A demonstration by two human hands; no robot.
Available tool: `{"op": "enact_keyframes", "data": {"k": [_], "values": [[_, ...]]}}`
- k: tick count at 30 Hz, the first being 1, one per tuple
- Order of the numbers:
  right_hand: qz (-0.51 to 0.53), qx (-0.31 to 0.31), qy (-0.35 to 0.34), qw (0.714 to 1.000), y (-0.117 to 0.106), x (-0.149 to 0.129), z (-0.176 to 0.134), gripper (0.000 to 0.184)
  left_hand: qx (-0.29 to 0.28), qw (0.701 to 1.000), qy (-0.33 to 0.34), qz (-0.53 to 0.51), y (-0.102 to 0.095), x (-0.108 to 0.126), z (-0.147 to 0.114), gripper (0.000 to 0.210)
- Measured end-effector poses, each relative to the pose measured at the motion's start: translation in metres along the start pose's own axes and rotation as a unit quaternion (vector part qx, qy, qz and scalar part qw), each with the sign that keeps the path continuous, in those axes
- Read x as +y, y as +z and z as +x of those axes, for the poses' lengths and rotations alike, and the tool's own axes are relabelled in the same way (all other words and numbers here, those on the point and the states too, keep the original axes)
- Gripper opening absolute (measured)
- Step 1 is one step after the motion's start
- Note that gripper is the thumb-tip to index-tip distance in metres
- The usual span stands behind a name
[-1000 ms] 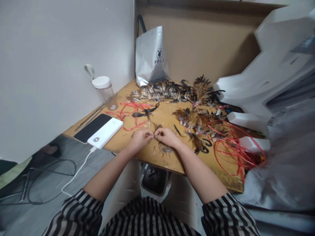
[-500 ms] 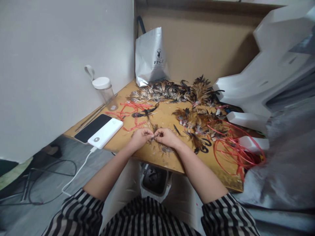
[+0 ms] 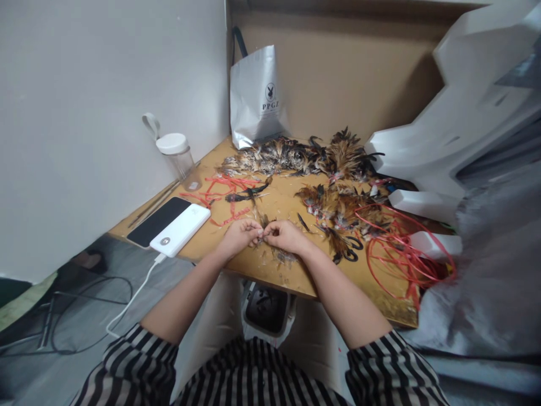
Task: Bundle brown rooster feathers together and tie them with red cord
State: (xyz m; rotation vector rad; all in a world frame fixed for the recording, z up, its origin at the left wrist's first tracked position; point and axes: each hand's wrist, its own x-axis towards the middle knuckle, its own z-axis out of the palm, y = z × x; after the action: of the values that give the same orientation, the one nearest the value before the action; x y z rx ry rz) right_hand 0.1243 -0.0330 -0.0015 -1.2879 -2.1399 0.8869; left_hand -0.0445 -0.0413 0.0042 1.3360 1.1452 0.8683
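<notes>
Over the front of the wooden table (image 3: 296,276), my left hand (image 3: 242,237) and my right hand (image 3: 285,235) meet fingertip to fingertip. Both are closed in a pinch on a small feather (image 3: 264,218), whose brownish tip shows just beyond the fingers; the pinched end is mostly hidden. Loose fluff and feather bits (image 3: 284,257) lie under my right hand. To the right are a small feather bunch (image 3: 333,239) and black-handled scissors (image 3: 351,249), partly covered by it. Past my hands lie dark long feathers (image 3: 249,194).
Tied feather bunches (image 3: 338,206) and a long feather pile (image 3: 287,157) line the back. Red plastic ribbon (image 3: 399,256) tangles at right. A phone (image 3: 158,223), white power bank (image 3: 181,230) and clear bottle (image 3: 182,163) stand left. Below the edge sits a bin (image 3: 267,309).
My left hand's fingers have shifted slightly and curl closer against my right fingertips. The view has moved a little; everything on the table stays where it was.
</notes>
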Motion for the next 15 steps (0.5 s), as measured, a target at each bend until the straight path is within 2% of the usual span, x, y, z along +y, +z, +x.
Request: {"op": "enact_keyframes", "data": {"k": [7,15], "values": [[0.028,0.007,0.014,0.999,-0.0020,-0.0035,-0.0006,0.019,0.011,1.000,0.013,0.002,0.0037,-0.0067,0.0011,0.013],[0.081,0.009,0.028,0.996,-0.0019,0.0006,0.0004,0.016,-0.030,0.998,0.003,-0.062,0.0008,-0.0068,-0.0008,0.026]]}}
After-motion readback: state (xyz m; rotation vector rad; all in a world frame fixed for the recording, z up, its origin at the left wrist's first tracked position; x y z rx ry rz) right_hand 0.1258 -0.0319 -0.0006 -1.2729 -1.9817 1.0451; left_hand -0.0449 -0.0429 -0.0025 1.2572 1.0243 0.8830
